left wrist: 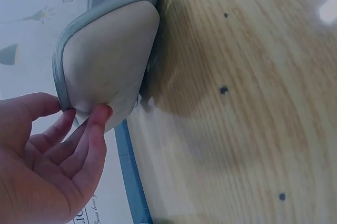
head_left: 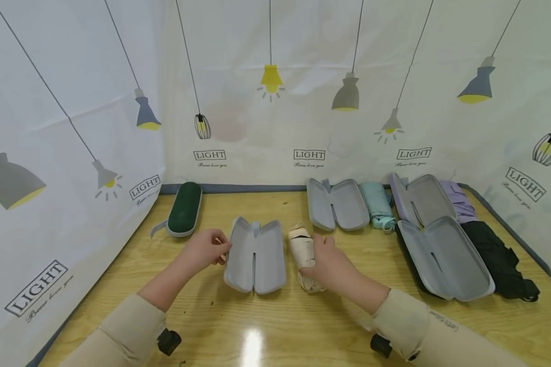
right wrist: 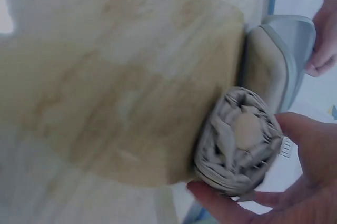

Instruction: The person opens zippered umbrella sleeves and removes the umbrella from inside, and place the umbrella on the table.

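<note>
A beige zip case with a grey lining (head_left: pixel 270 257) lies spread open in front of me. My left hand (head_left: pixel 209 247) pinches its left edge between thumb and fingers; the left wrist view shows the case's pale outer shell (left wrist: pixel 108 50) with fingertips against it. Just right of the case, my right hand (head_left: pixel 329 262) grips a compact folded umbrella in beige (head_left: pixel 301 248). Its bunched cloth folds and round handle end (right wrist: pixel 247 130) face the right wrist camera. Part of the umbrella is hidden behind the fingers.
A closed green case (head_left: pixel 185 206) stands at the back left. To the right are open grey-lined cases (head_left: pixel 351 204), a mint folded umbrella (head_left: pixel 376 201), a purple one (head_left: pixel 459 200) and a black one (head_left: pixel 498 260). A printed cloth wall (head_left: pixel 248 168) borders the wooden table (head_left: pixel 202 326).
</note>
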